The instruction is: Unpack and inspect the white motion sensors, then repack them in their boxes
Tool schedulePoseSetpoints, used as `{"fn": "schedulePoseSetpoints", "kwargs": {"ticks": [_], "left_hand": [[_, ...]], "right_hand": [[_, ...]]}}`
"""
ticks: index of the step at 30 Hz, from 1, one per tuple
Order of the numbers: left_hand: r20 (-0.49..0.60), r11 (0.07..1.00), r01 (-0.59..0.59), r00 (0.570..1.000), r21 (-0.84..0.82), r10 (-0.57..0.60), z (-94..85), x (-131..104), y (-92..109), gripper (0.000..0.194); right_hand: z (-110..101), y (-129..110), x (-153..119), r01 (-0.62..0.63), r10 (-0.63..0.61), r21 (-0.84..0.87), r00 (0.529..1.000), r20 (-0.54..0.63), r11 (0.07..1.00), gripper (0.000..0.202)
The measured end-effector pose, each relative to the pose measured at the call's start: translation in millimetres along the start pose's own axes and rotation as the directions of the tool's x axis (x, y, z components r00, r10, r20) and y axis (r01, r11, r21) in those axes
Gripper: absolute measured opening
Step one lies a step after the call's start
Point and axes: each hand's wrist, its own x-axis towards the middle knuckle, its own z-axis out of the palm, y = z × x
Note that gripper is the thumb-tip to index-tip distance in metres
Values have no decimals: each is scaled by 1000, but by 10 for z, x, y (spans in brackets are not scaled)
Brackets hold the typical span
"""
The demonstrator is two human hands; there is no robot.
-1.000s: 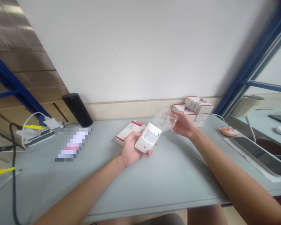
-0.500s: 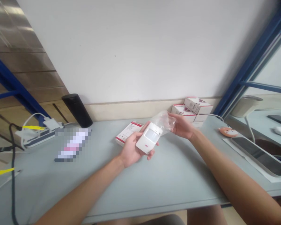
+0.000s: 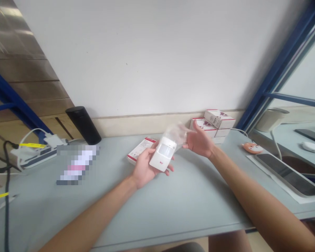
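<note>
A white motion sensor with a pale rectangular window and a small red mark lies face up in my left hand, which is closed around its sides. Behind the sensor's far end is a clear plastic bag, blurred and crumpled. My right hand has the bag's right edge at its fingers, thumb raised; the exact grip is partly blurred. Just left of the sensor, partly covered by my left hand, a red-and-white box lies on the grey table.
Several red-and-white boxes are stacked by the wall. On the right are an orange animal-shaped item and a phone on white paper. A black cylinder, a power strip with cables and a pixelated object occupy the left.
My right hand has turned, its thumb lifting and its fingers shifting lower along the bag. The sensor stays in my left hand, and the whole view has shifted slightly.
</note>
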Motion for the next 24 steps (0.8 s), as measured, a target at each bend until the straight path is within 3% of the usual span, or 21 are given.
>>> {"fn": "schedulePoseSetpoints", "kwargs": {"ticks": [4,7,10,14,16,19,24], "left_hand": [[-86,997,-70,994,-22,68,17,1,8,50],[-118,996,-86,990,-18,83,6,11,-28,43],[-136,995,-88,987,-42,82,-7,19,-70,36],[-162,991,-119,981,-58,108,-30,28,-121,26],[-188,989,-142,973,-41,132,-58,41,-155,23],[-200,986,-163,966,31,165,-124,73,-218,22],[-276,942,-142,933,305,230,-174,90,-254,26]], "right_hand": [[161,115,-1,-17,31,-161,995,90,987,69],[314,232,5,-1,13,-234,999,49,972,56],[397,305,19,61,-68,-165,997,-40,984,73],[381,326,37,104,-107,-181,994,-10,978,93],[355,318,43,111,-113,-215,994,5,970,89],[323,293,50,115,-109,-288,993,38,951,68],[286,228,40,132,-120,-462,991,55,877,54]]}}
